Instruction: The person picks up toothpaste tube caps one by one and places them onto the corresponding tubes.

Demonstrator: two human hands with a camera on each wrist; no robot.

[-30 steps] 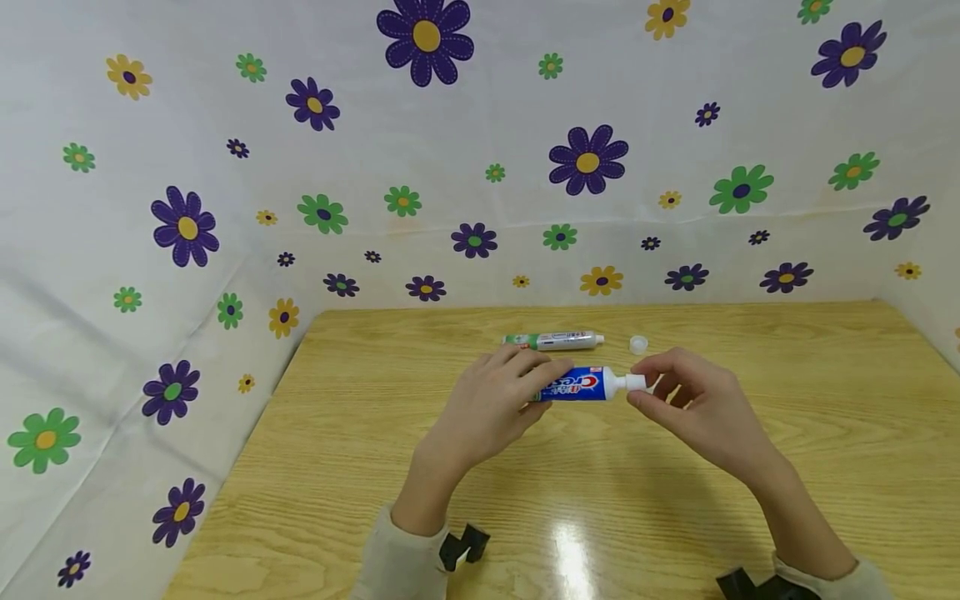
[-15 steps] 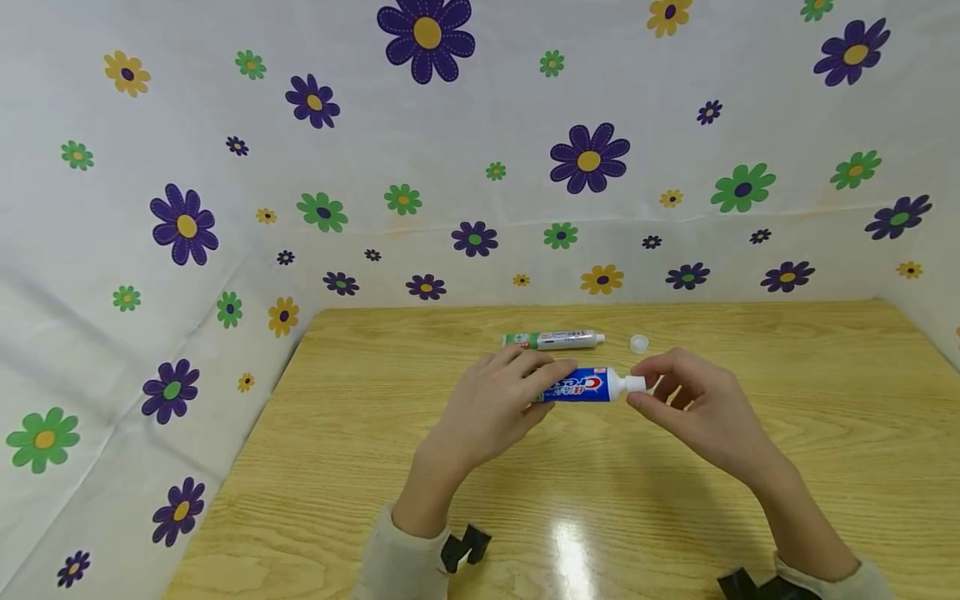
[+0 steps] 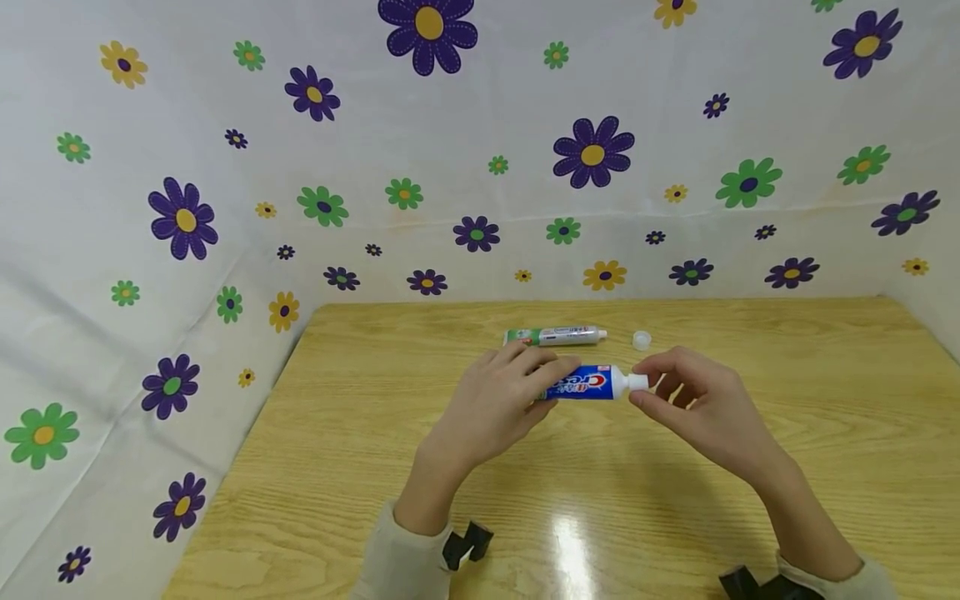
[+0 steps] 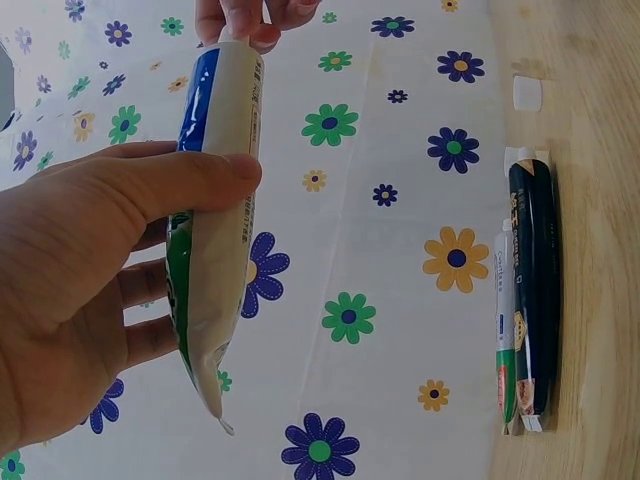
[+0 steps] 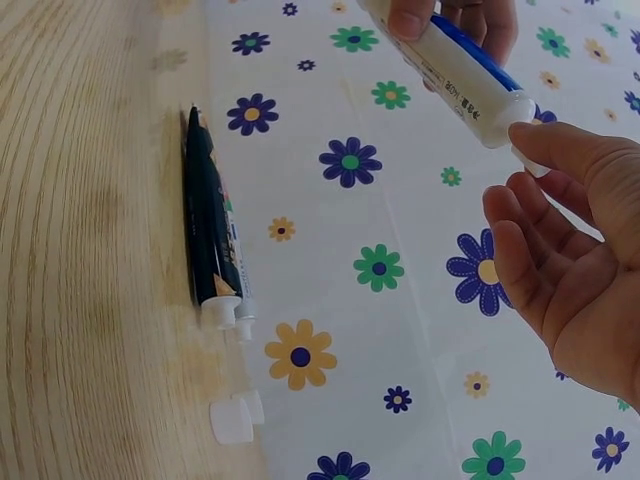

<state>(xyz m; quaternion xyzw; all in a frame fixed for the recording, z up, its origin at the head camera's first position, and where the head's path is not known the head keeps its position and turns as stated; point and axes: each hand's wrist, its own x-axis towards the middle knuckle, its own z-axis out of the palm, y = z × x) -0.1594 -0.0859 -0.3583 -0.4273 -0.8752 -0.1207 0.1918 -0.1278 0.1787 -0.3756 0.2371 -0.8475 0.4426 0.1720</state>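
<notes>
The blue-and-white tube [image 3: 592,382] was in the air above the table [image 3: 337,417], toward the far edge, its neck pointed at the table's right edge; the left hand [image 3: 491,404] gripped the body, thumb pressed on the back and fingers on the opposite face; the right hand [image 3: 708,408] pinched the white cap [image 3: 638,382] at the neck between thumb and forefinger, its other fingers bent and clear of the tube. Work on this tube looked unfinished (whether the cap was going on or coming off could not be told); how firmly it was seated was likewise unclear.

Near the far edge lay the green-and-silver tube [image 3: 566,336], its nozzle bare, with a loose cap [image 3: 641,340] off to its right; the dark tube [image 4: 537,280] lay close alongside, seemingly uncapped too, visible only from the wrists and probably hidden from the head view by the left hand and the held tube. A second white piece [image 5: 257,405] by the loose cap was too unclear to name; both sleeves [image 3: 408,554] and the table's near edge were cut off; a flowered cloth [image 3: 450,125] hung behind.
</notes>
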